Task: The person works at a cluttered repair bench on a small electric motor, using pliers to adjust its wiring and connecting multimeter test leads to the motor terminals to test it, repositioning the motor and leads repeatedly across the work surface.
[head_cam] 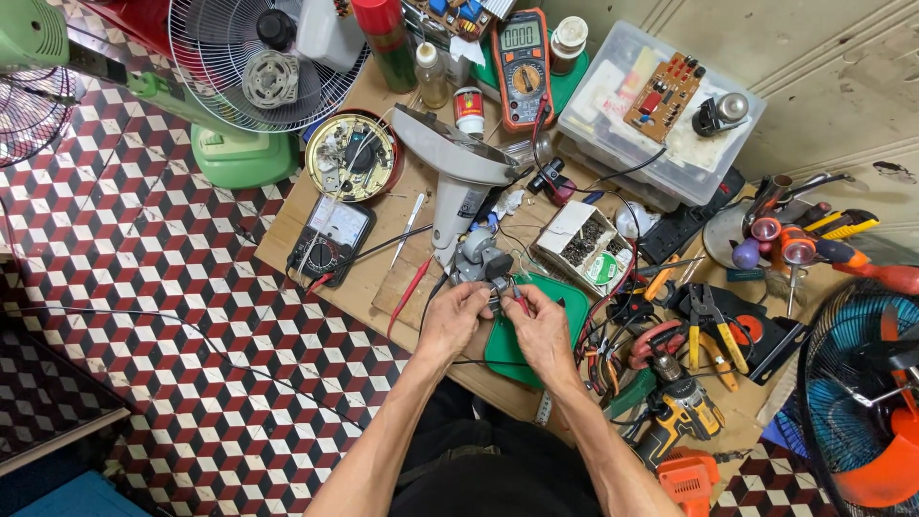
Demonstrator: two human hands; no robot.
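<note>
- Head view, centre of the frame: the left hand (458, 316) and the right hand (542, 328) are both closed around the wires (504, 293) at the small grey fan motor (479, 258), which sits on the wooden desk (287, 220) just above a green mat (574, 304).
- Doing it well, I judge, means pinching the wires close to the motor and resting both wrists on the desk edge.
- A grey fan housing (458, 177) lies just above the motor, touching it.
- A red probe (410, 287) lies left of the hands, beside a black analog meter (330, 239).
- Right of centre, pliers (708, 325), a cordless drill (675, 412) and tangled leads crowd the right elbow's side.
- An orange multimeter (522, 67) lies at the upper centre.
</note>
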